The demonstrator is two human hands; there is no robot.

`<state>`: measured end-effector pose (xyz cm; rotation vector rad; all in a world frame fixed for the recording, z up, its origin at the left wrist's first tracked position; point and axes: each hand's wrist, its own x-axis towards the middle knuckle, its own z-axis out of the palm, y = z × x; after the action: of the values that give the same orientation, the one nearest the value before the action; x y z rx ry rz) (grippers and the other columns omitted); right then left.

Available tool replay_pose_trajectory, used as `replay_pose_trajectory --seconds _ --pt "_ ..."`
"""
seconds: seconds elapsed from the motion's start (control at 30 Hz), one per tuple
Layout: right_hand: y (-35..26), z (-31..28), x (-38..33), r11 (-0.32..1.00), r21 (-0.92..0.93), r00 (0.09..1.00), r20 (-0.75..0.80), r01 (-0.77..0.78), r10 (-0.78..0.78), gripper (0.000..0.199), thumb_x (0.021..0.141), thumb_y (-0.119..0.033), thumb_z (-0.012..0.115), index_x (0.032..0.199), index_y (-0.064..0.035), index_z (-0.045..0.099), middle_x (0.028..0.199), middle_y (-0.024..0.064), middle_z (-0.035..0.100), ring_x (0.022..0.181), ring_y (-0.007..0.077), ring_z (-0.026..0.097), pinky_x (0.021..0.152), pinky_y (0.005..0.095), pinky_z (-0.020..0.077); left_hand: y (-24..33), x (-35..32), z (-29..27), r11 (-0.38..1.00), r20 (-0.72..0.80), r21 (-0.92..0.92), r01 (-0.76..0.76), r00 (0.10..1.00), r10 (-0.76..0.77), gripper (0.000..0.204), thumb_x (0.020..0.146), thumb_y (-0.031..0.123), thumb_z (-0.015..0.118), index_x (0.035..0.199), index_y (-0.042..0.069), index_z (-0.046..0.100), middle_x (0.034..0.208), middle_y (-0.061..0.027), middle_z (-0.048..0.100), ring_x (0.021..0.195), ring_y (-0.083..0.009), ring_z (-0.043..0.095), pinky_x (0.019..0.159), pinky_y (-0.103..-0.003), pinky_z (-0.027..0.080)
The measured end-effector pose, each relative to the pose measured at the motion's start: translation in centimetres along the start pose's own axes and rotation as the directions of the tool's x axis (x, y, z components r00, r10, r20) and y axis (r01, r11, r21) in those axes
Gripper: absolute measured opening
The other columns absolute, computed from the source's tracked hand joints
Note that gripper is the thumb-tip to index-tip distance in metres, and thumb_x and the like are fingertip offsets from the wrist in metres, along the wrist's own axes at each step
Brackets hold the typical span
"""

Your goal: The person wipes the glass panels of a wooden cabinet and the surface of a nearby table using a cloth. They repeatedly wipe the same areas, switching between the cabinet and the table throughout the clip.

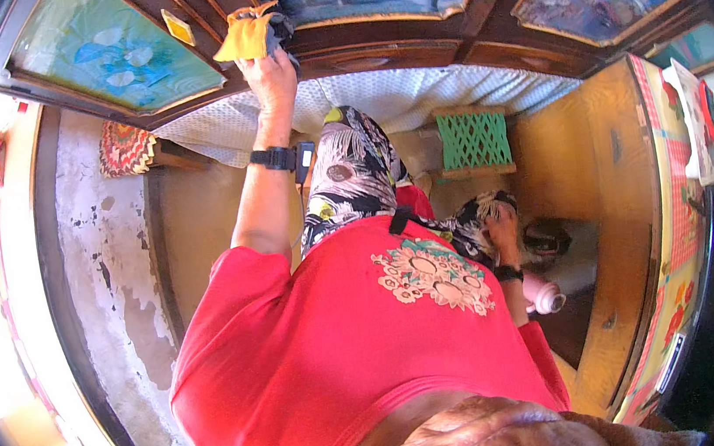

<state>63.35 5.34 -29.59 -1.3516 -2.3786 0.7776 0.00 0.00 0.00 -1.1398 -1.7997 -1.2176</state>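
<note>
1. Two hands [271,80] are showing.
2. Two dark wristbands [272,158] are being worn.
3. One yellow cloth [244,42] is being gripped.
4. Three yellow rectangular pieces [177,28] are standing out.
5. At least four framed panels [113,52] are lining the dark woodwork [395,55].
6. One green woven stool [474,141] is standing below.
7. One pink container [541,294] is showing.

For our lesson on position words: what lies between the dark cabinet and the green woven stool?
White patterned fabric lies between the cabinet and stool, in the head view.
</note>
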Motion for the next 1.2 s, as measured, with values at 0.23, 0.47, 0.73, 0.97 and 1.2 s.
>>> replay_pose_trajectory --seconds 0.23,0.47,0.73,0.97,1.2 --pt "-17.3 -11.1 8.0 0.99 0.035 0.988 -0.071 -0.134 0.137 0.048 0.094 -0.024 0.061 0.135 0.0014 0.053 0.131 0.0275 0.057 0.122 0.0421 0.054 0.103 0.0439 0.044 4.6 -8.2 -0.7 0.795 0.47 -0.288 0.534 0.802 -0.368 0.035 0.083 0.009 0.062 0.117 0.002 0.063 0.102 -0.0238 0.069 0.098 -0.0369 0.067 0.09 -0.042 0.05" --pt "-33.3 -11.8 13.5 0.896 0.42 0.981 0.062 0.144 -0.186 0.066 0.089 -0.026 0.069 0.147 -0.009 0.042 0.14 0.0155 0.055 0.117 0.0326 0.059 0.101 0.0404 0.0474 11.3 -11.2 1.6 -0.114 0.927 -0.351 0.929 0.328 -0.184 0.018 0.093 0.007 0.056 0.109 0.007 0.064 0.094 -0.0006 0.066 0.082 -0.0097 0.061 0.075 -0.027 0.051" --pt "-34.8 -6.0 14.6 0.902 0.411 0.983 0.061 0.131 -0.171 0.079 0.079 -0.019 0.076 0.147 -0.0063 0.039 0.131 0.0217 0.057 0.121 0.0336 0.057 0.104 0.0386 0.044 13.4 -11.9 2.3 -0.429 0.994 0.085 0.899 -0.105 -0.023 0.044 0.104 0.045 0.045 0.123 0.009 0.06 0.121 -0.0066 0.065 0.11 -0.024 0.061 0.097 -0.041 0.048" --pt "-33.3 -5.9 16.7 0.976 0.181 0.99 0.048 0.125 -0.136 0.036 0.083 -0.016 0.068 0.118 -0.0067 0.063 0.102 0.0205 0.069 0.095 0.0362 0.069 0.08 0.0407 0.0545 7.2 -13.9 1.6 0.318 0.998 -0.028 0.948 0.047 -0.052 0.048 0.101 0.046 0.047 0.123 0.005 0.06 0.125 -0.013 0.063 0.117 -0.0274 0.059 0.096 -0.043 0.049" --pt "-33.4 -12.1 21.4 0.941 0.315 0.866 -0.497 0.126 0.05 0.034 0.087 -0.015 0.072 0.118 -0.006 0.061 0.098 0.0119 0.071 0.088 0.018 0.067 0.08 0.0338 0.0541 6.1 -18.0 0.8 0.992 0.982 0.121 0.035 0.141 -0.125 0.07 0.082 0.043 0.071 0.142 0.017 0.047 0.16 -0.0189 0.021 0.147 -0.0444 0.017 0.107 -0.07 0.03"
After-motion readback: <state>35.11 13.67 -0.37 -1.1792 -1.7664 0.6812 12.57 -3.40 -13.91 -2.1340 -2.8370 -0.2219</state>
